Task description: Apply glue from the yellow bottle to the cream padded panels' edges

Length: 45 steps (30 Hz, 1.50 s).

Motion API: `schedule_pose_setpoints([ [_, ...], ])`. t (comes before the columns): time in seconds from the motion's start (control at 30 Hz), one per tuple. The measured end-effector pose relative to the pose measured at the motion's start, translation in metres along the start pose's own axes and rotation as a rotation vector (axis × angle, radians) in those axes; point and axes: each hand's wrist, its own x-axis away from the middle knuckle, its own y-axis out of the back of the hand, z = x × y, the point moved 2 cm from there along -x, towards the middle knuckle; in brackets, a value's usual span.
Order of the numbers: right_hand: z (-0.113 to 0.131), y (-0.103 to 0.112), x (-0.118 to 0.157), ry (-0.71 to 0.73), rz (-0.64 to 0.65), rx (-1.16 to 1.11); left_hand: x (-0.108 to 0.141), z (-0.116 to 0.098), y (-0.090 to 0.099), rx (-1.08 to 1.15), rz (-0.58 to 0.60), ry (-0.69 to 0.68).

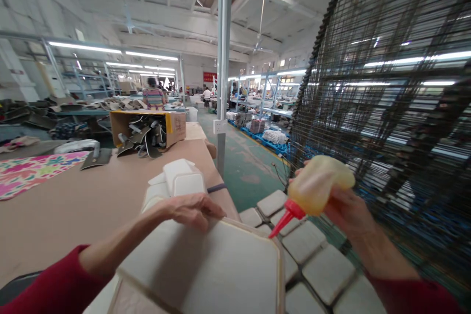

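Note:
A large white panel (217,265) with a raised tan rim and cut corners lies low in the centre, above other pale pieces. My left hand (195,211) grips its far edge, fingers curled over the rim. In my right hand (342,203) is a soft yellowish squeeze bottle (312,184), tilted downward. Its red nozzle (285,218) points at the panel's far right corner, the tip at or just over the rim. Smaller white padded pieces (187,184) are piled on the table just beyond my left hand.
Rows of white pads (327,272) lie on a rack at the lower right. An open cardboard box (176,127) of grey pieces stands on the brown table (158,157). A metal post (222,59) and tall wire racks (368,83) rise ahead. People are in the distance.

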Motion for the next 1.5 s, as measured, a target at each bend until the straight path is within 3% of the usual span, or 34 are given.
schedule_pose_setpoints([
  [0.13,-0.001,-0.019,-0.008,-0.109,0.213,-0.040,-0.001,-0.019,0.000,-0.013,0.075,-0.005],
  [0.53,-0.006,-0.013,-0.015,-0.195,0.301,-0.013,-0.004,-0.031,-0.006,0.005,0.137,0.017],
  [0.83,-0.008,0.015,-0.003,-0.149,0.256,-0.017,-0.008,-0.021,0.000,0.053,0.108,-0.010],
  [1.13,-0.023,0.044,0.008,0.061,0.119,-0.085,-0.008,-0.006,0.005,0.117,0.055,0.008],
  [1.33,-0.033,0.060,0.019,0.067,0.050,-0.034,-0.012,0.015,0.011,0.195,0.024,0.001],
  [1.5,-0.048,0.061,0.034,0.025,-0.010,-0.046,-0.011,0.024,0.016,0.229,0.000,-0.048],
])
